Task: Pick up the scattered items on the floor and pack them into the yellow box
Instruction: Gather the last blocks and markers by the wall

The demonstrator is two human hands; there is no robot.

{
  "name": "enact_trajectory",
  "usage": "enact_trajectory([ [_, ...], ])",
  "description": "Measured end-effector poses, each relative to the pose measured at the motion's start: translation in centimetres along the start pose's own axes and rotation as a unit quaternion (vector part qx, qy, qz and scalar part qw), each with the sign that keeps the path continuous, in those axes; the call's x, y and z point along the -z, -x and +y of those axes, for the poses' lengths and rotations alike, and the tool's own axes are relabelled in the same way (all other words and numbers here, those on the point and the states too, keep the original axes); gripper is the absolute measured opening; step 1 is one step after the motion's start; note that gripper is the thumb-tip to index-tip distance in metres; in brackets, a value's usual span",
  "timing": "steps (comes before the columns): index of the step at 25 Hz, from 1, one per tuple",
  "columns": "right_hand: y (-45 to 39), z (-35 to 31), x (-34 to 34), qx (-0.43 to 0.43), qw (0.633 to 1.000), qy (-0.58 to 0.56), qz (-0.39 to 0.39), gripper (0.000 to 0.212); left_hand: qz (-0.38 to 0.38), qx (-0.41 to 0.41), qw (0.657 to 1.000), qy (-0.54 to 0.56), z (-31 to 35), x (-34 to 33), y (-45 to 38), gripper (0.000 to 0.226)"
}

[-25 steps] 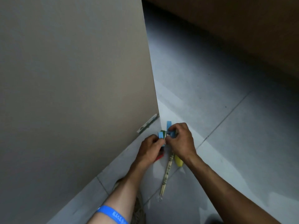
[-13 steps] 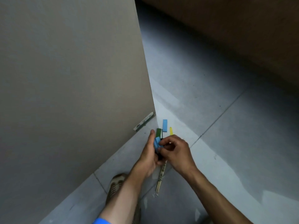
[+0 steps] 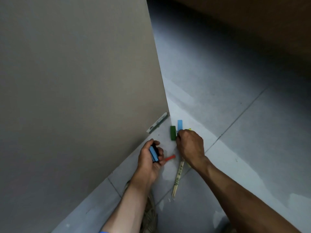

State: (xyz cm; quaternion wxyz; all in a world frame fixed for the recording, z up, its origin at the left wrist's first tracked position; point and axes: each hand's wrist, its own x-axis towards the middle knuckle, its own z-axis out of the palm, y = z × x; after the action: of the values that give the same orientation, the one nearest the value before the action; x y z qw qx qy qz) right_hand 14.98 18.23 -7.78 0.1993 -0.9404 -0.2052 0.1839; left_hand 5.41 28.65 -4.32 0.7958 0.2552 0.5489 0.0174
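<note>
My left hand [image 3: 149,161] grips a small stack of blocks, the top one blue [image 3: 154,154], low beside the wall. My right hand [image 3: 190,147] is down on the floor with its fingers curled. Its fingertips are at the right edge of a green block [image 3: 172,135], and whether they grip it is hidden. A second blue block [image 3: 180,124] lies just beyond the green one. A yellow piece [image 3: 189,129] peeks out behind my right hand. A red piece [image 3: 170,158] lies between my hands. Wrapped chopsticks [image 3: 178,178] run out from under my right wrist. The yellow box is out of view.
A tall beige panel [image 3: 75,98] stands along the left, with a white printed strip [image 3: 157,122] at its foot. My shoe [image 3: 150,214] is under my left forearm. A brown surface [image 3: 252,22] closes off the far right. The floor is grey tile [image 3: 235,148].
My hands have parted. The left drew back toward me with the blue blocks. The right reached forward to the green block, and the red piece now shows between them.
</note>
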Motion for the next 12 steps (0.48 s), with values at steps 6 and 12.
enact_trajectory([
  [6, 0.9, -0.9, -0.2, -0.028, 0.997, 0.074, -0.023, 0.016, 0.041, 0.02, 0.997, -0.064, -0.5, 0.4, 0.0, 0.031],
  [12, 3.9, -1.4, 2.0, -0.038, 0.938, -0.334, -0.086, 0.007, 0.007, 0.031, 0.998, -0.059, -1.5, -0.9, 0.0, 0.031],
])
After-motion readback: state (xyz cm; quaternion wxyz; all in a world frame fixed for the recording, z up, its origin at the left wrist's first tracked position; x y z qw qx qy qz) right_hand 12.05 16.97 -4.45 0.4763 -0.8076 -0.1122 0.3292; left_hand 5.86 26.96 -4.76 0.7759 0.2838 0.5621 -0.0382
